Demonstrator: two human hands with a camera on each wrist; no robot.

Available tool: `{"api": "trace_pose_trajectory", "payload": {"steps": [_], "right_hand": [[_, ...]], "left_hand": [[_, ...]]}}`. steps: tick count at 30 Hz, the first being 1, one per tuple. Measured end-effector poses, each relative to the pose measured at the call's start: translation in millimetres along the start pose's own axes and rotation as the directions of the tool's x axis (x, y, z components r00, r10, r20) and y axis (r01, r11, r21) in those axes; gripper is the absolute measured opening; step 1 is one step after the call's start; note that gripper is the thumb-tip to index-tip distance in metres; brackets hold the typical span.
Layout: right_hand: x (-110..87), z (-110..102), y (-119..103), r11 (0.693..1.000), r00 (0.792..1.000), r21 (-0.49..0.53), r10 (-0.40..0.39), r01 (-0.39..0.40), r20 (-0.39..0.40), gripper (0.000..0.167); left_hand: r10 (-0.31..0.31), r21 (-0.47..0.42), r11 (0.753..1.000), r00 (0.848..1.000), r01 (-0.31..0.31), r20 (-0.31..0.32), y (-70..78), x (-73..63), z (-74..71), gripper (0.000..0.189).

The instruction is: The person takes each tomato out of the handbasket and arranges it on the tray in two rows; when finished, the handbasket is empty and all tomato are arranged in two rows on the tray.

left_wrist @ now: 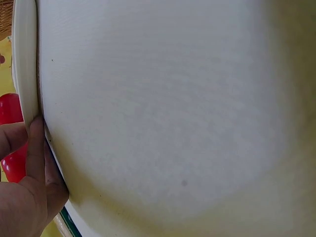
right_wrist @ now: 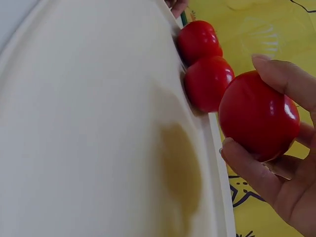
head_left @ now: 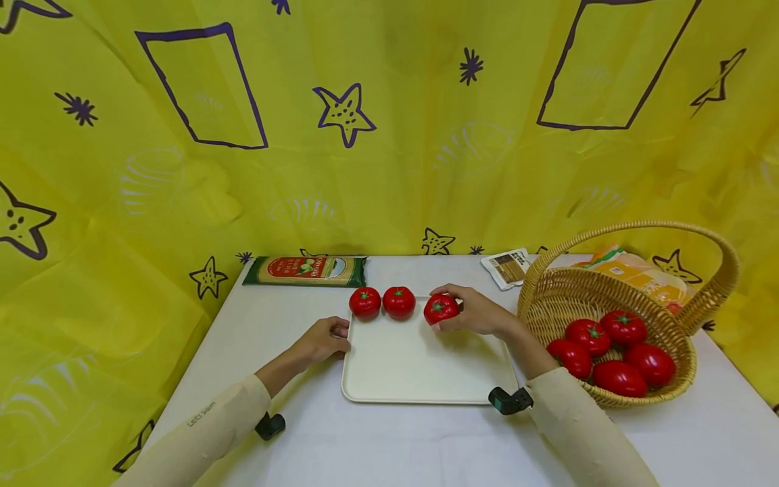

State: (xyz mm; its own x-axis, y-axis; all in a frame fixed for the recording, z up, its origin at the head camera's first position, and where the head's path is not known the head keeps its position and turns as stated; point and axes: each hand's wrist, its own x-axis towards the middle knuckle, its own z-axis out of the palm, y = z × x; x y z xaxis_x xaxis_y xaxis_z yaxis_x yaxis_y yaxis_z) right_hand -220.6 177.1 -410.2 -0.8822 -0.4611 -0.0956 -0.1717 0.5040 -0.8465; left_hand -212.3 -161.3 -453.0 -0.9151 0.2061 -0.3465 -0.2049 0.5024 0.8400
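Note:
My right hand (head_left: 477, 311) grips a red tomato (head_left: 441, 309) with curled fingers and thumb. In the right wrist view this tomato (right_wrist: 258, 116) hangs over the far part of the cream tray (head_left: 426, 365), a shadow below it on the tray. Two more tomatoes sit side by side at the tray's far left corner, the outer tomato (head_left: 365, 303) and the inner tomato (head_left: 399, 302). At the tray's left edge, my left hand (head_left: 325, 339) pinches the rim; the left wrist view shows its fingers (left_wrist: 35, 153) at the rim (left_wrist: 27, 64).
On the right stands a wicker basket (head_left: 688, 352) with a tall handle, several tomatoes (head_left: 621, 379) inside. Behind it lies an orange-and-white bag (head_left: 645, 277). A small white packet (head_left: 508, 268) and a green-and-gold package (head_left: 304, 270) lie along the back of the white table (head_left: 389, 446), before a yellow curtain (head_left: 389, 176).

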Motion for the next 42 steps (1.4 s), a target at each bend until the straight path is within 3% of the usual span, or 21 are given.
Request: {"api": "trace_pose_trajectory", "payload": {"steps": [6,17,33,42], "right_hand": [[5.6,1.4,2.9,1.000,1.000,-0.015,0.000,0.000,0.008,0.067],[12.3,2.3,8.3,0.995,0.995,-0.021,0.100,-0.100,-0.018,0.073],[22.7,-0.8,12.5,0.984,0.982,0.001,0.178,-0.179,-0.063,0.065],[27.6,0.6,11.9,0.981,0.978,0.010,0.196,-0.196,-0.073,0.066]], "left_hand": [[0.001,-0.008,1.000,1.000,-0.001,0.001,0.2,-0.6,0.4,0.050],[-0.002,-0.006,1.000,1.000,0.002,-0.007,-0.2,-0.3,1.0,0.049],[0.003,-0.009,1.000,1.000,-0.003,-0.004,0.2,-0.8,0.3,0.049],[-0.033,-0.023,0.999,0.999,0.033,-0.015,3.1,-1.7,0.4,0.049]]}}
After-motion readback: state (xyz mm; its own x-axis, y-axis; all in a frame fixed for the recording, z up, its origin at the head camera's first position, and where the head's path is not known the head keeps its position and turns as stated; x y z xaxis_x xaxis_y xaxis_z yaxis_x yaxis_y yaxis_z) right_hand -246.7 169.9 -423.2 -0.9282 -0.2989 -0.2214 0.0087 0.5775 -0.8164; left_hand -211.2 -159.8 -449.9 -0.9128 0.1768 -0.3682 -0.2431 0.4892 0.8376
